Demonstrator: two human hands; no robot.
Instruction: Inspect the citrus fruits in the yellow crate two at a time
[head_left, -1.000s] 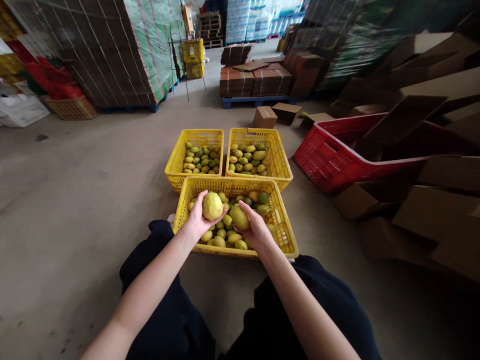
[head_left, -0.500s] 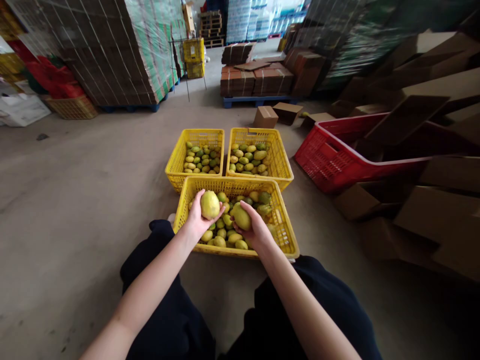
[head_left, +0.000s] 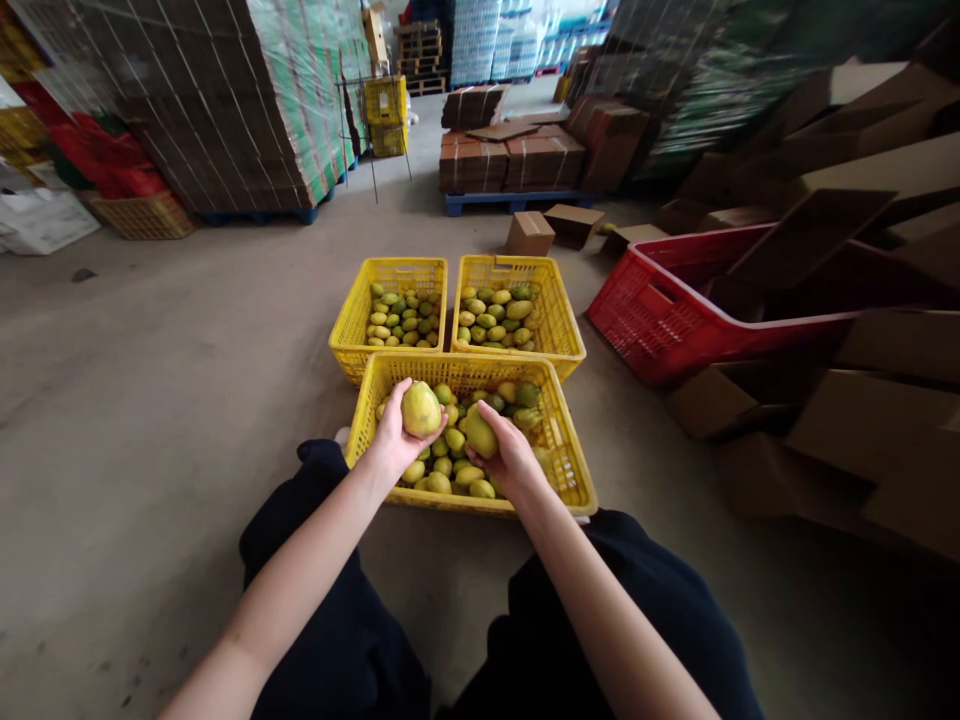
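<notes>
Cupped in my left hand (head_left: 395,425) is a rounded yellow-green fruit (head_left: 421,410), which looks like a small papaya. My right hand (head_left: 511,455) grips a second, greener papaya (head_left: 481,432), with the thumb over its top. Both hands are above the front yellow crate (head_left: 360,425), whose slatted walls hold several more papayas (head_left: 470,476) in yellow and green. My forearms and hands hide part of that crate's contents. Behind it stand two more yellow crates, the left one (head_left: 349,325) and the right one (head_left: 562,320), side by side, each with similar fruit inside.
On the right, a red crate (head_left: 645,320) is heaped with cardboard boxes (head_left: 862,430). Flattened cartons (head_left: 510,160) are stacked on a blue pallet (head_left: 517,203) farther back. Tall wrapped pallet loads (head_left: 300,100) stand at the back left. My knees flank the front crate.
My right hand has turned its papaya slightly and shifted a little left. The left hand and its papaya look nearly the same.
</notes>
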